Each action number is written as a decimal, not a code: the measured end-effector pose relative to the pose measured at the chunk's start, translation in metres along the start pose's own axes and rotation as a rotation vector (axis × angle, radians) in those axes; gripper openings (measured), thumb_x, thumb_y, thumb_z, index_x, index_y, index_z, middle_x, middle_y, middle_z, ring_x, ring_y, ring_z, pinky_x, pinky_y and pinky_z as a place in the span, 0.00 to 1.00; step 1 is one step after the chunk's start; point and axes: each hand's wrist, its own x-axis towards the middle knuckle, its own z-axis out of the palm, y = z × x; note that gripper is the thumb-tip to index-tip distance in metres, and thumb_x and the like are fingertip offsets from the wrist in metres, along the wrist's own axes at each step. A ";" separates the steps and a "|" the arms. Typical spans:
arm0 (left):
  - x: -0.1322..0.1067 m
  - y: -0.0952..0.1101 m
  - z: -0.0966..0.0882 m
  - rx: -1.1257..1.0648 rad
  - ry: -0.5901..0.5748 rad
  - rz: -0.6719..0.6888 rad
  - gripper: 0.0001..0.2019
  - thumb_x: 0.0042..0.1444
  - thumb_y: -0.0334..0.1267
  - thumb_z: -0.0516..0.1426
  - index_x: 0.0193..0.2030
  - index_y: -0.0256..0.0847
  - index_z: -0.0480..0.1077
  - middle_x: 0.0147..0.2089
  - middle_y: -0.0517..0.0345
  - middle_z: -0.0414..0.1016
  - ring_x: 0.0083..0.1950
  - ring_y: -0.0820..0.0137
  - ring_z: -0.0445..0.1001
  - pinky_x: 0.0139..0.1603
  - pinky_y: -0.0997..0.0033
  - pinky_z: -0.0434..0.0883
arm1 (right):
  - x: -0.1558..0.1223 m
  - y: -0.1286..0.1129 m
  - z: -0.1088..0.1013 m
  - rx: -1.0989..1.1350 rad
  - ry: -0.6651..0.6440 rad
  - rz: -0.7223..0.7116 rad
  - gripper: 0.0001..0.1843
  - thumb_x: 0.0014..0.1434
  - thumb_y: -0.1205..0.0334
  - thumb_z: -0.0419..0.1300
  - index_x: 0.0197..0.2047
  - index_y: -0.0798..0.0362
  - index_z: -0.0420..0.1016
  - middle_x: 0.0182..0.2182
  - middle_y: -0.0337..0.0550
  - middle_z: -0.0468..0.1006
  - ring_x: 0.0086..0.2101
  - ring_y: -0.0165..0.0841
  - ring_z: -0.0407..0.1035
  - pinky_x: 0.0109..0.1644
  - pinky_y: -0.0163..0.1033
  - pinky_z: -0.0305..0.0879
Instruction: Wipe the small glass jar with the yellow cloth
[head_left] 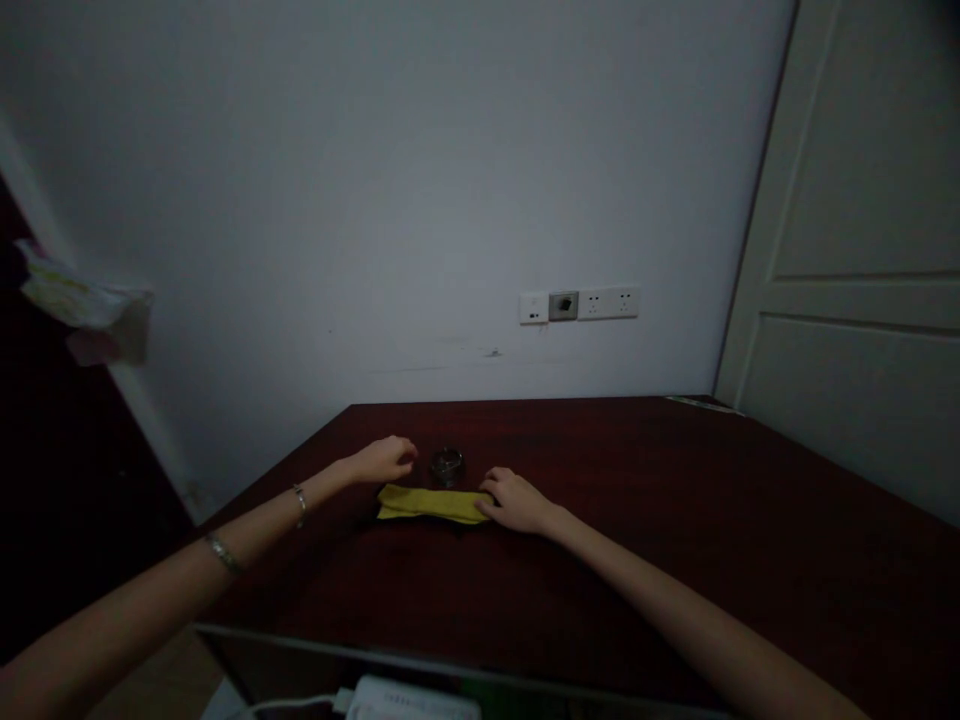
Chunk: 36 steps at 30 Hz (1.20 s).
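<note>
- Wall (337, 200): pale, directly ahead of me, behind the far edge of the table. A row of sockets (607, 303) is fitted to it, right of centre.
- Table (637, 470): dark red-brown top, extending from my front edge toward the wall. Both my forearms reach over it.
- Left hand (386, 460): positioned just beyond the left end of the cloth. Fingers loosely curled, nothing seen in them; palm hidden. I cannot tell whether it touches the table.
- Right hand (517, 500): at the right end of the cloth, thumb over the yellow face, fingers spread forward. I cannot tell whether the edge is pinched or only pressed.
- Cloth (435, 503): a yellow strip with a dark edge, lying on the table between my hands and slightly nearer to me than the left one. Long axis runs left to right, roughly along the front edge. The right hand is the nearer; it makes contact.
- White box (416, 700): partly visible in the open space below the front edge, white cable (292, 703) at its left side.
- Glass dish (448, 466): round, just beyond the cloth, between both hands and apart from them. Contents: too dark to tell.
</note>
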 end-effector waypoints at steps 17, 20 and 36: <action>-0.033 -0.005 0.040 -0.143 -0.140 -0.049 0.24 0.46 0.29 0.53 0.54 0.39 0.64 0.52 0.50 0.69 0.52 0.63 0.68 0.52 0.69 0.64 | 0.001 -0.010 0.005 -0.077 -0.015 -0.028 0.12 0.56 0.56 0.54 0.39 0.55 0.68 0.40 0.49 0.68 0.43 0.39 0.62 0.45 0.41 0.59; -0.032 -0.007 0.045 -0.116 -0.110 -0.041 0.24 0.45 0.29 0.54 0.52 0.37 0.64 0.52 0.49 0.68 0.54 0.63 0.66 0.54 0.68 0.62 | 0.000 -0.011 0.006 -0.045 -0.011 -0.015 0.11 0.56 0.57 0.54 0.39 0.54 0.68 0.41 0.49 0.68 0.44 0.39 0.62 0.47 0.42 0.58; -0.006 -0.009 0.031 0.096 -0.011 -0.108 0.10 0.46 0.31 0.54 0.37 0.40 0.70 0.41 0.50 0.71 0.43 0.63 0.68 0.43 0.68 0.64 | 0.028 0.013 0.002 0.299 0.087 0.164 0.11 0.46 0.69 0.56 0.36 0.55 0.71 0.34 0.43 0.74 0.34 0.32 0.67 0.38 0.33 0.60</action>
